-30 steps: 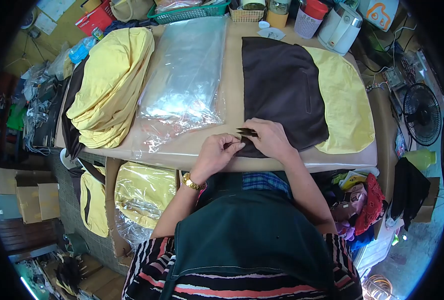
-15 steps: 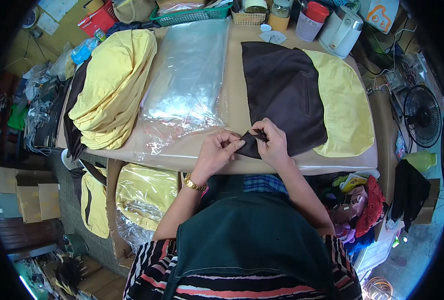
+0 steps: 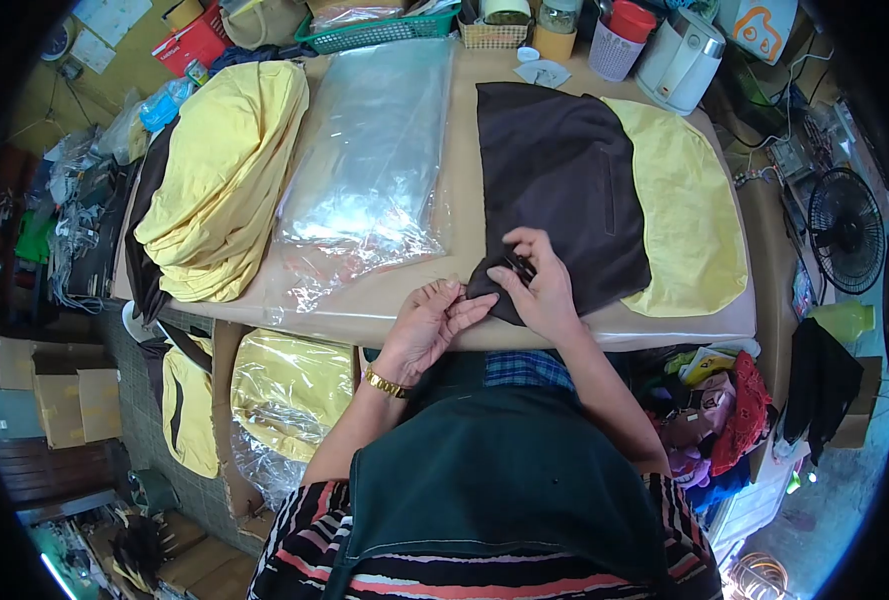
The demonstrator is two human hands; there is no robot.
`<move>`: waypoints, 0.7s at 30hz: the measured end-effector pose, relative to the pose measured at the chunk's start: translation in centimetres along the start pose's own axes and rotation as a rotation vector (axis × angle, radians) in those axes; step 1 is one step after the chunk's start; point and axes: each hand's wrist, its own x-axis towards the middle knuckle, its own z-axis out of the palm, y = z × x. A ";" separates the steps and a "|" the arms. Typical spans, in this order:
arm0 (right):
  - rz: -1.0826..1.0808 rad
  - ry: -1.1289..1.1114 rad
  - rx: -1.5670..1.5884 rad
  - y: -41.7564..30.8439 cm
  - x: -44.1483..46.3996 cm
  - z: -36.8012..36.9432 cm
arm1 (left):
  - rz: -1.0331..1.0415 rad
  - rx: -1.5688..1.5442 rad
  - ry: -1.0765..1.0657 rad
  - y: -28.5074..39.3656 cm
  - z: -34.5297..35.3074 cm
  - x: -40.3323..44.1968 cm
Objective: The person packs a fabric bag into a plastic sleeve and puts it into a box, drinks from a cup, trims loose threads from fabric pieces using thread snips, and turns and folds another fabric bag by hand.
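Observation:
A dark brown fabric piece (image 3: 554,165) with a slit-like seam lies flat on the table, joined to or overlapping a yellow fabric part (image 3: 692,210) at its right. My left hand (image 3: 426,325), gold watch at the wrist, pinches the brown fabric's near left corner between its fingertips. Just right of it, my right hand (image 3: 544,292) is closed around a small black tool (image 3: 516,263) that looks like thread snips. The tool sits over the brown fabric, and its tip is hard to make out against the dark cloth.
Clear plastic bags (image 3: 369,150) are stacked left of the brown fabric. Beyond them sits a heap of yellow garments (image 3: 224,180). A white kettle (image 3: 679,60), a lilac cup (image 3: 614,50) and a green basket (image 3: 379,33) line the back edge. A box with bagged yellow cloth (image 3: 294,375) stands below.
My right hand has turned, and the black tool in it shows more plainly. My left hand has opened its grip somewhat and shifted slightly down; the lifted fabric corner now lies flatter.

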 end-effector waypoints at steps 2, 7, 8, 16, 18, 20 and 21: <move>0.089 0.021 -0.010 -2.7 0.1 -0.9 | -0.012 0.000 0.004 0.3 0.5 -0.5; -0.242 -0.041 -0.452 -6.9 0.2 -2.8 | 0.064 0.001 0.009 1.2 1.5 -1.0; -0.315 -0.072 -0.537 -7.4 0.1 -2.9 | 0.065 0.000 0.007 1.2 1.5 -1.0; -0.456 -0.072 -0.677 -8.2 0.1 -2.1 | 0.157 0.095 -0.029 0.4 1.9 -0.7; -0.462 -0.086 -0.698 -8.4 0.2 -2.0 | 0.168 0.120 -0.040 0.2 1.9 -0.7; -0.466 -0.100 -0.718 -8.5 0.2 -1.9 | 0.176 0.145 -0.050 0.1 1.8 -0.6; -0.444 -0.124 -0.710 -8.4 0.1 -1.9 | 0.195 0.155 -0.094 -0.1 1.8 -0.7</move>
